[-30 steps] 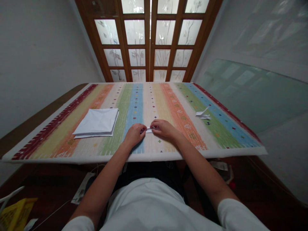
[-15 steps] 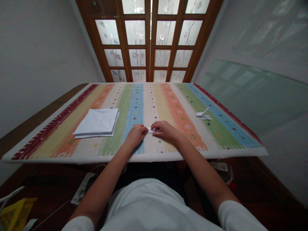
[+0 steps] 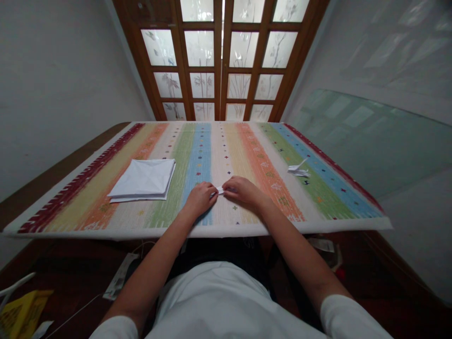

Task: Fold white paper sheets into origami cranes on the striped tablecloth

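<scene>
My left hand (image 3: 199, 197) and my right hand (image 3: 244, 190) meet near the front middle of a striped cloth (image 3: 247, 155) on the table. Both pinch a small folded piece of white paper (image 3: 220, 190), of which only a sliver shows between the fingertips. The fingers of each hand are curled and pressed onto it against the cloth. A stack of white square paper sheets (image 3: 143, 180) lies to the left of my left hand. A small folded white paper figure (image 3: 298, 169) rests on the cloth to the right, beyond my right hand.
Wooden doors with frosted glass panes (image 3: 221, 56) stand behind the table. A glass sheet (image 3: 370, 136) leans on the right wall. On the floor at the lower left lie a yellow packet (image 3: 19, 315) and a white cable.
My hands have drawn slightly closer together over the small paper, hiding more of it. Nothing else has moved.
</scene>
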{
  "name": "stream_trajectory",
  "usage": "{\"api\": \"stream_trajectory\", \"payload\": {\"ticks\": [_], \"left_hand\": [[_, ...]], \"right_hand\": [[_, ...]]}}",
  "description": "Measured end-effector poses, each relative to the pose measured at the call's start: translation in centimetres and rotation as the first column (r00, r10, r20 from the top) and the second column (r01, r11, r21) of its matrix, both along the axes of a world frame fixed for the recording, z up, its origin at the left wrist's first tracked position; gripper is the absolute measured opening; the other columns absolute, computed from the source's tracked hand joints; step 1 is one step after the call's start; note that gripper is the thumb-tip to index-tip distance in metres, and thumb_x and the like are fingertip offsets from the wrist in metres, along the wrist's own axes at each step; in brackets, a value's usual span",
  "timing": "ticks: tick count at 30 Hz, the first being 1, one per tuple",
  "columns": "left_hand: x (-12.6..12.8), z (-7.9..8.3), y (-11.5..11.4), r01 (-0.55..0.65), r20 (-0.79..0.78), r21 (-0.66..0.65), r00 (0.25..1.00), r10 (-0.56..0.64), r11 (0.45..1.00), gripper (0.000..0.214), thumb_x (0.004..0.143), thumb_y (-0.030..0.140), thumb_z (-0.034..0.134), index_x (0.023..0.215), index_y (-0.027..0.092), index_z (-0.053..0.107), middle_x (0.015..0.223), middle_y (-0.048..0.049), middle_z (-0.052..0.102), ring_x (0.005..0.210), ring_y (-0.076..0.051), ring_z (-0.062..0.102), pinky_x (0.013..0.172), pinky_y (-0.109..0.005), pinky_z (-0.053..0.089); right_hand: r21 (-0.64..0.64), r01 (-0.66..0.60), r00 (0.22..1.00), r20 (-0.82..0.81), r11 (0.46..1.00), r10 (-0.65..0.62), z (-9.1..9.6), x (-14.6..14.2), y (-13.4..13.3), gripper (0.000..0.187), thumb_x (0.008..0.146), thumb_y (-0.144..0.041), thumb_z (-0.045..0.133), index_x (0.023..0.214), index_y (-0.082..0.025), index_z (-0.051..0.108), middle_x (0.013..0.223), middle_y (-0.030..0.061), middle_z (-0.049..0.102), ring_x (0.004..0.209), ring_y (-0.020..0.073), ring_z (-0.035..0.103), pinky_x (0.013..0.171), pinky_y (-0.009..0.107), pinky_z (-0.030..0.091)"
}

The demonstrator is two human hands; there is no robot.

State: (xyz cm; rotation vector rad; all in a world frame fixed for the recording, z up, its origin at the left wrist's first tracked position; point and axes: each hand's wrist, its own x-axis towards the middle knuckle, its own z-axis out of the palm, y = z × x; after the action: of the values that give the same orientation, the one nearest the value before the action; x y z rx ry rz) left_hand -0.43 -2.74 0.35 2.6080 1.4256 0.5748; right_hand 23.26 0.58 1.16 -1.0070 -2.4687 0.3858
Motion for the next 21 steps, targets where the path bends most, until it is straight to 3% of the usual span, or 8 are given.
{"api": "stream_trajectory", "payload": {"ticks": [5,11,16,21], "left_hand": [[0.0,-0.2,0.2,-0.013,-0.03,0.013,0.999,0.013,1.0,0.021,0.107,0.021,0.062,0.103,0.017,0.082,0.105,-0.014,0.079,0.101,-0.028,0.071,0.092,-0.039,0.054],[0.5,0.0,0.4,-0.086,-0.066,0.011,0.994,0.086,0.996,0.022,0.111,0.02,0.058,0.105,0.017,0.078,0.102,-0.0127,0.076,0.098,-0.027,0.07,0.089,-0.036,0.053],[0.7,-0.1,0.6,-0.114,-0.055,-0.019,0.992,0.113,0.993,0.024,0.112,0.021,0.055,0.106,0.017,0.077,0.106,-0.0125,0.074,0.097,-0.025,0.07,0.087,-0.034,0.053],[0.9,0.0,0.8,-0.142,-0.047,-0.069,0.989,0.139,0.988,0.025,0.112,0.02,0.053,0.11,0.016,0.078,0.109,-0.0123,0.074,0.098,-0.024,0.069,0.088,-0.034,0.053]], "right_hand": [[0.009,-0.061,0.997,-0.038,0.998,0.062,-0.8,0.0,1.0,0.019,0.103,-0.027,0.069,0.097,-0.021,0.086,0.102,0.0123,0.085,0.099,0.0264,0.073,0.094,0.037,0.054],[-0.039,0.014,0.996,-0.092,0.999,-0.018,-1.5,-0.2,1.7,0.023,0.103,-0.023,0.064,0.102,-0.02,0.087,0.1,0.0113,0.085,0.093,0.0245,0.074,0.09,0.035,0.054],[-0.016,0.045,0.99,-0.135,0.999,-0.047,-2.0,-0.5,2.2,0.023,0.103,-0.02,0.063,0.1,-0.019,0.086,0.11,0.013,0.081,0.099,0.0241,0.074,0.095,0.036,0.055],[-0.005,0.092,0.995,-0.031,0.996,-0.093,-1.9,-0.9,2.3,0.025,0.104,-0.018,0.062,0.098,-0.018,0.086,0.106,0.014,0.08,0.101,0.0265,0.072,0.098,0.039,0.054]]}}
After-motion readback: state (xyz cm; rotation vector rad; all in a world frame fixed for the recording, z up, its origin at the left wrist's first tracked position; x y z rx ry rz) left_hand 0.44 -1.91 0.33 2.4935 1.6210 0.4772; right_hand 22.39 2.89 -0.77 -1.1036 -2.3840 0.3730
